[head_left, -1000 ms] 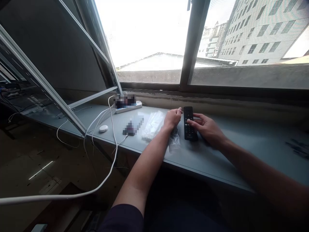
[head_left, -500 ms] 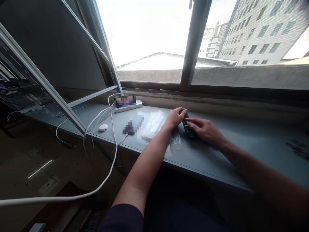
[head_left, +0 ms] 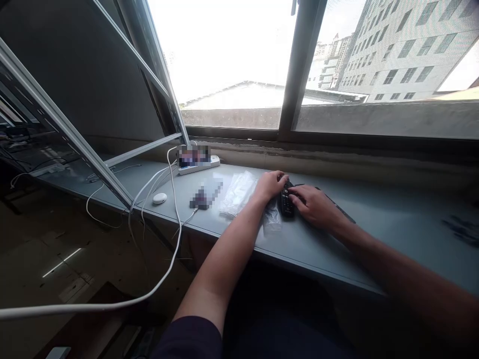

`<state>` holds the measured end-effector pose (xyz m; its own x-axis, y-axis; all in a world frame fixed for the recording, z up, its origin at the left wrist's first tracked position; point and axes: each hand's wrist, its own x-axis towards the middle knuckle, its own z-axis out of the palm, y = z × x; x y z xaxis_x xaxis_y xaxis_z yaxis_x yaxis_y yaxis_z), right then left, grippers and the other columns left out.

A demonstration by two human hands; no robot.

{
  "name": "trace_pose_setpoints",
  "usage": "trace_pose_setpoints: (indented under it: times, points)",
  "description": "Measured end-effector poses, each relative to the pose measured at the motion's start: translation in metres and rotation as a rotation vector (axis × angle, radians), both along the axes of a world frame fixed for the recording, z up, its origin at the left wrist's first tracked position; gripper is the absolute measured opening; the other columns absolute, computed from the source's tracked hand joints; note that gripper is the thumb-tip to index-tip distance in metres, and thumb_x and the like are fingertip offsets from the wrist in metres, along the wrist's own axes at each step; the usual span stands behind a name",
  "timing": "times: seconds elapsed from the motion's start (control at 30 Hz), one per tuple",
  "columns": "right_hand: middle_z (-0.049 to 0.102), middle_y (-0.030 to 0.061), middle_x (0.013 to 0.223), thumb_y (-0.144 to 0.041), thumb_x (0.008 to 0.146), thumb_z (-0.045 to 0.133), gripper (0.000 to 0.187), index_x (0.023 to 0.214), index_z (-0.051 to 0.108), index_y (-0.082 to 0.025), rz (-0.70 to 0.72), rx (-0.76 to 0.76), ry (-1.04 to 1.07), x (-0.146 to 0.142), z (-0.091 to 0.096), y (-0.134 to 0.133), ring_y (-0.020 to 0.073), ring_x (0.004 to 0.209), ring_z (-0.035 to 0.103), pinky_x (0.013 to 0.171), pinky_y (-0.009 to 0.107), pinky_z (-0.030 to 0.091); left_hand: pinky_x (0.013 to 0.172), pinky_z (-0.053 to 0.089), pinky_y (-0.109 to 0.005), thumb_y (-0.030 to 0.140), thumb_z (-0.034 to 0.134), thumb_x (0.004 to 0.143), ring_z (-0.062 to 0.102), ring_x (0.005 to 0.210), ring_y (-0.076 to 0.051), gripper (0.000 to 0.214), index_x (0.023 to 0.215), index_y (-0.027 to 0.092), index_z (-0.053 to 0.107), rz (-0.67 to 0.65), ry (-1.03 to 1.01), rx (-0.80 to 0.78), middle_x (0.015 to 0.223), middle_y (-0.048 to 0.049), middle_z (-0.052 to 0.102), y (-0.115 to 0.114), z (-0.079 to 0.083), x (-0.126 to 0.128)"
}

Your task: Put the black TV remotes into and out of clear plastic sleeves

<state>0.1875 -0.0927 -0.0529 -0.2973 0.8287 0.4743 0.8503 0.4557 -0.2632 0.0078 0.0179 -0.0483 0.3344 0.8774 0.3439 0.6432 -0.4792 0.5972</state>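
Observation:
A black remote control (head_left: 287, 202) lies on the grey sill-side table (head_left: 392, 234) between my hands. My left hand (head_left: 270, 187) curls over its far end, fingers closed on it. My right hand (head_left: 312, 204) covers its right side, with the fingertips pressed on the buttons and edge. Much of the remote is hidden under the two hands. A small crumpled clear plastic bag (head_left: 272, 220) lies under my left wrist.
A larger clear plastic bag (head_left: 239, 192) lies left of my hands, beside a blurred object (head_left: 205, 194). Further left are a white power strip (head_left: 198, 164), a white round puck (head_left: 159, 198), white cables (head_left: 174, 199) hanging off the edge, and a slanted metal frame (head_left: 67, 124). The window runs behind.
The remote, lying flat and fully visible a second ago, has been turned and drawn slightly nearer. Both hands have closed in over it, and the right hand has moved left.

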Motion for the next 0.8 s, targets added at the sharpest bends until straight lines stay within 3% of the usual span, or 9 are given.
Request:
trace_pose_setpoints:
  times: [0.13,0.27,0.5,0.67,0.8]
  points:
    - [0.083,0.0185,0.133,-0.041,0.115,0.051,0.045,0.143,0.080,-0.019,-0.025,0.014,-0.052,-0.0009,-0.0003,0.0001,0.0397,0.122,0.076,0.110,0.055,0.057,0.115,0.057,-0.035,0.046,0.069,0.109,0.078,0.126,-0.028,0.031,0.128,0.031,0.088,0.017,0.040,-0.013,0.129,-0.0072,0.086,-0.0018,0.0009,-0.0010]
    - [0.083,0.0175,0.128,-0.045,0.115,0.052,0.046,0.136,0.085,-0.021,-0.012,-0.003,-0.077,0.0005,0.0008,0.0000,0.0398,0.117,0.076,0.106,0.057,0.057,0.114,0.056,-0.040,0.044,0.066,0.109,0.078,0.124,-0.031,0.033,0.127,0.027,0.088,0.012,0.077,0.002,0.125,-0.0110,0.087,-0.0019,-0.0005,-0.0017]
    - [0.080,0.0174,0.125,-0.053,0.113,0.055,0.049,0.138,0.087,-0.025,-0.024,-0.022,-0.047,0.0022,-0.0022,-0.0006,0.0389,0.114,0.073,0.106,0.057,0.057,0.112,0.056,-0.039,0.042,0.064,0.110,0.077,0.123,-0.029,0.032,0.125,0.027,0.087,0.022,0.109,0.003,0.126,-0.0107,0.086,-0.0016,-0.0027,-0.0024]
    - [0.075,0.0174,0.147,-0.058,0.114,0.055,0.051,0.143,0.085,-0.028,0.034,0.009,-0.045,-0.0017,-0.0030,-0.0029,0.0432,0.136,0.067,0.118,0.061,0.053,0.107,0.056,-0.036,0.044,0.057,0.113,0.078,0.116,-0.028,0.036,0.114,0.025,0.088,0.002,0.086,0.002,0.121,-0.0114,0.086,0.0000,-0.0037,-0.0028]
    - [0.075,0.0157,0.153,-0.056,0.116,0.051,0.053,0.144,0.083,-0.025,0.132,-0.008,-0.062,-0.0035,-0.0025,-0.0037,0.0441,0.150,0.061,0.128,0.066,0.044,0.107,0.055,-0.036,0.037,0.046,0.117,0.077,0.116,-0.028,0.045,0.110,0.019,0.086,0.037,0.096,0.039,0.122,-0.0155,0.085,0.0006,-0.0025,-0.0028]
